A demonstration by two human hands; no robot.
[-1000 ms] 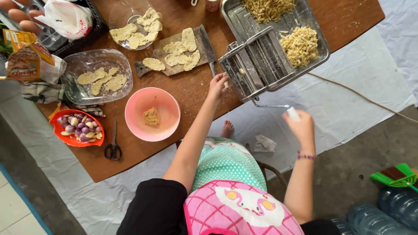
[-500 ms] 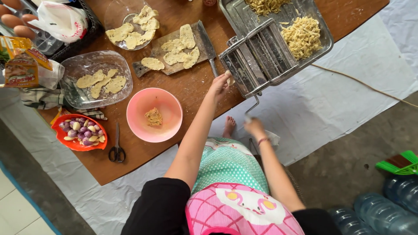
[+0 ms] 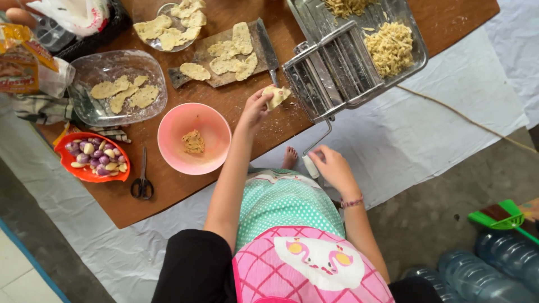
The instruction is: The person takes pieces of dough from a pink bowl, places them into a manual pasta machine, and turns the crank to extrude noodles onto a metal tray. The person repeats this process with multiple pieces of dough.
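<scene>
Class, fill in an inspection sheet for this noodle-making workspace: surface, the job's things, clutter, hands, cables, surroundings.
Surface: brown wooden table, floury near the machine.
Job's things: metal pasta machine at the table edge; dough piece; crank handle hanging below the edge; steel tray holding cut noodles.
Clutter: pink bowl, scissors, orange bowl of shallots and garlic, cutting board with dough pieces and a knife, clear dish.
Hands: left hand holds the dough beside the machine; right hand grips the crank handle.
Cables: a thin cord across the white sheet.
Surroundings: white floor sheet, water bottles, green dustpan.
</scene>
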